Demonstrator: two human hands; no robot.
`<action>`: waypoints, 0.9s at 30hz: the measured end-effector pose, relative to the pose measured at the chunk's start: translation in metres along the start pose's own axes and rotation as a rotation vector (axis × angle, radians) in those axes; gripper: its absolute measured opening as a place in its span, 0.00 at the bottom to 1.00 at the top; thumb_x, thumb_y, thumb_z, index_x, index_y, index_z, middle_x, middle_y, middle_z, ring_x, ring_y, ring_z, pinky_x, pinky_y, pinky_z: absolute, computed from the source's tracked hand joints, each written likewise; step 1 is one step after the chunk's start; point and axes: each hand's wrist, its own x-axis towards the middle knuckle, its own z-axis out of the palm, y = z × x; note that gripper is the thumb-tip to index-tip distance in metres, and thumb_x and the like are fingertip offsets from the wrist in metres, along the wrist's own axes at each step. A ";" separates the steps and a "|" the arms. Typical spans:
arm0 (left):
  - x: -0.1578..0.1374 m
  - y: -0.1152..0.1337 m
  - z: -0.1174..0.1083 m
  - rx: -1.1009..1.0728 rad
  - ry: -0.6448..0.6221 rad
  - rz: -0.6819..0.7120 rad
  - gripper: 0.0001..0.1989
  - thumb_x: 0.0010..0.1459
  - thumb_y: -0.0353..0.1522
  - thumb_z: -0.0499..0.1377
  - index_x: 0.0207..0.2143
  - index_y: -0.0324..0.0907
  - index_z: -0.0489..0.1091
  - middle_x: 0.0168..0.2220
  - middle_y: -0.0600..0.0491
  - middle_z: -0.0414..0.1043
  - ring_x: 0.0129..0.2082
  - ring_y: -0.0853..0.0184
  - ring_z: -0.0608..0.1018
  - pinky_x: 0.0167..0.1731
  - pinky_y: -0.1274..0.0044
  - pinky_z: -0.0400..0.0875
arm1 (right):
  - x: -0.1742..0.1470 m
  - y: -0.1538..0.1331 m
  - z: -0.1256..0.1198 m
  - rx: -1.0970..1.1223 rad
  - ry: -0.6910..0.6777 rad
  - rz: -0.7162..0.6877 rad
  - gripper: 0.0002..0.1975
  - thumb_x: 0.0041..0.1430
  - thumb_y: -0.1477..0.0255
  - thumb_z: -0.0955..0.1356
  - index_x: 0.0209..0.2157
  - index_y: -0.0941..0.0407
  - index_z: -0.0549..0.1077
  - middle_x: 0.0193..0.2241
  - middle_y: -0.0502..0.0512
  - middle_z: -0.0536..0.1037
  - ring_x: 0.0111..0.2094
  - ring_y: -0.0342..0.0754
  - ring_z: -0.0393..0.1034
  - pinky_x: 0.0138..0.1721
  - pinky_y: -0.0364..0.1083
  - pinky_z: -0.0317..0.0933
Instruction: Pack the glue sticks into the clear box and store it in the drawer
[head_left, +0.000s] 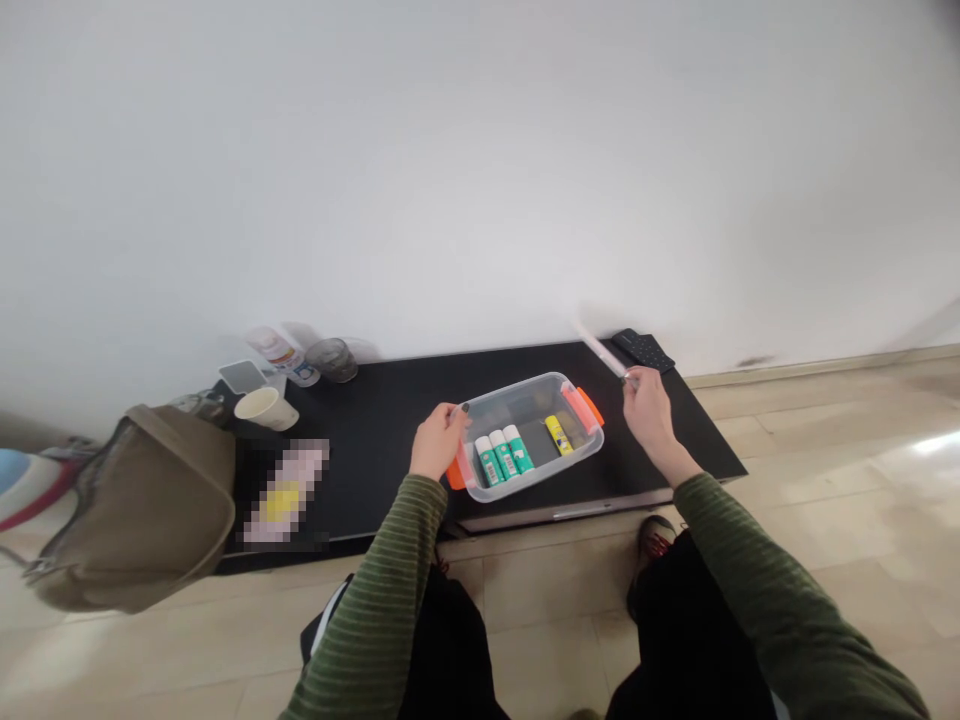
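Note:
A clear plastic box (pixel 510 400) with orange end clips stands on the black table (pixel 405 380). In it lie three green-and-white glue sticks (pixel 504 456) side by side, and apart from them a yellow glue stick (pixel 559 435). My left hand (pixel 437 442) is closed on the box's left end, thumb over the rim. Right of the box, my right hand (pixel 649 408) pinches the near end of a thin pale plastic lid (pixel 600 350), which is raised above the table and seen almost edge-on.
At the table's left stand a paper cup (pixel 266 408), a spray can (pixel 283 357) and a dark glass (pixel 332 360). A brown bag (pixel 150 510) overlaps the left end, beside a blurred-out pink item (pixel 289 492). Dark dotted pouches (pixel 643 350) lie at the back right, against the wall (pixel 480 180).

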 end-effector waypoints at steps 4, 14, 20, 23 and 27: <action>0.004 0.000 0.004 -0.045 0.004 -0.009 0.17 0.60 0.47 0.54 0.37 0.44 0.72 0.39 0.46 0.81 0.37 0.61 0.82 0.38 0.73 0.72 | 0.006 0.002 -0.021 0.243 0.198 0.075 0.13 0.66 0.65 0.60 0.46 0.58 0.66 0.48 0.66 0.75 0.44 0.52 0.72 0.48 0.52 0.65; 0.016 -0.002 0.019 -0.151 -0.012 -0.020 0.22 0.57 0.52 0.55 0.32 0.42 0.73 0.38 0.46 0.81 0.35 0.62 0.81 0.34 0.74 0.71 | 0.035 0.009 -0.047 1.033 0.566 0.419 0.20 0.63 0.53 0.65 0.41 0.56 0.69 0.33 0.54 0.79 0.33 0.44 0.77 0.32 0.43 0.70; 0.020 0.004 0.028 -0.240 -0.019 -0.035 0.27 0.54 0.54 0.56 0.32 0.39 0.76 0.36 0.43 0.81 0.36 0.60 0.80 0.35 0.74 0.71 | 0.034 0.008 -0.024 1.217 0.104 0.719 0.14 0.54 0.61 0.73 0.32 0.59 0.73 0.24 0.54 0.79 0.25 0.45 0.75 0.23 0.41 0.69; 0.019 0.006 0.028 -0.267 -0.016 -0.050 0.29 0.54 0.55 0.55 0.31 0.38 0.77 0.31 0.45 0.80 0.34 0.59 0.79 0.34 0.73 0.71 | 0.032 -0.001 -0.014 1.164 -0.137 0.759 0.16 0.55 0.60 0.72 0.35 0.60 0.74 0.23 0.56 0.79 0.23 0.47 0.75 0.20 0.42 0.67; 0.015 0.012 0.024 -0.325 -0.034 -0.116 0.33 0.53 0.58 0.53 0.30 0.37 0.77 0.26 0.46 0.78 0.31 0.58 0.79 0.32 0.72 0.71 | 0.032 -0.015 -0.006 1.096 -0.330 0.742 0.19 0.57 0.58 0.70 0.38 0.61 0.75 0.24 0.59 0.80 0.22 0.47 0.74 0.16 0.40 0.61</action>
